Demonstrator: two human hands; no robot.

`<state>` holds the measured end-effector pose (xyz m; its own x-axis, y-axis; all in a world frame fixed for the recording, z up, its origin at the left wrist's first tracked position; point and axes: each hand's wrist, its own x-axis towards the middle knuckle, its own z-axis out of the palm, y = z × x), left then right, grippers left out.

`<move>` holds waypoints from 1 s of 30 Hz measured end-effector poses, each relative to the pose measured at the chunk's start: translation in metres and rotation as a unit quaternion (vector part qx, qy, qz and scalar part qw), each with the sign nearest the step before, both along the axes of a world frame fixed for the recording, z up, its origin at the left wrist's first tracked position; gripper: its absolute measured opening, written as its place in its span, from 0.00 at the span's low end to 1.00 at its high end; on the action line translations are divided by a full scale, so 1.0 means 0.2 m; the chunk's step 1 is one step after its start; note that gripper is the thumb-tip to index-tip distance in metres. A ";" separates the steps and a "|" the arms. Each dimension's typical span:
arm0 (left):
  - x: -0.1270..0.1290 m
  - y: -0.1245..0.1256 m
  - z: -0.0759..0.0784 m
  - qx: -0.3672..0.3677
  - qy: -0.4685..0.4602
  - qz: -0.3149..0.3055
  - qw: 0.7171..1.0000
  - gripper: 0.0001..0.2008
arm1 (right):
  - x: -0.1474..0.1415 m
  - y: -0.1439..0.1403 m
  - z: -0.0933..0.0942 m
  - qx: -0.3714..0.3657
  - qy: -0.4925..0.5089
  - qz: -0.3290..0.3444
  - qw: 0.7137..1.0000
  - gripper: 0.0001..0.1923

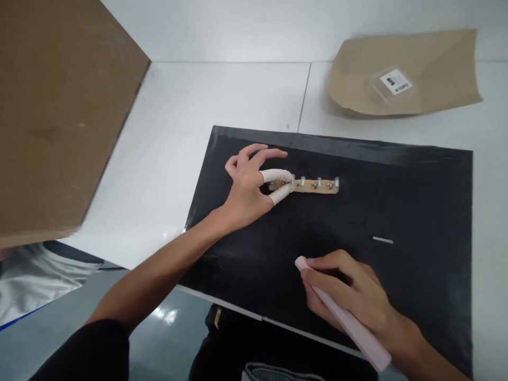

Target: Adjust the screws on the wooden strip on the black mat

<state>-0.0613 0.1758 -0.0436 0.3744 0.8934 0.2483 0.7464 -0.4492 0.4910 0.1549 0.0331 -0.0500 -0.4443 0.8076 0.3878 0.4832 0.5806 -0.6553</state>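
Observation:
On the black mat lies a narrow tan strip (326, 187) carrying several small clear pieces and little metal parts in a row. My left hand (250, 182) is at the strip's left part, with white finger covers on thumb and index finger. Those two tips pinch a small clear piece (292, 183) on the strip, while the other fingers curl above. The strip's left end is partly hidden behind my fingers. My right hand (349, 291) grips a long pale pink bar (353, 325) that slants across the palm, its narrow end pointing up and left, apart from the strip.
A thin white stick (383, 239) lies on the black mat (428, 201), right of the strip. Behind the mat, a brown paper tray (440, 74) holds a clear box (391, 87) with a white label. A large brown panel (67, 106) stands at the left.

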 end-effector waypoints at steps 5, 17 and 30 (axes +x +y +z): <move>-0.01 0.00 -0.01 0.014 -0.014 -0.005 1.000 0.02 | 0.00 0.00 -0.03 -0.007 -0.003 0.011 1.000 0.16; -0.02 0.01 0.01 0.002 -0.005 -0.007 1.000 0.05 | 0.00 0.01 -0.02 -0.007 0.003 0.000 1.000 0.15; -0.12 0.01 0.03 -0.026 0.026 -0.055 0.998 0.28 | 0.00 0.02 -0.02 -0.013 0.011 0.013 1.000 0.15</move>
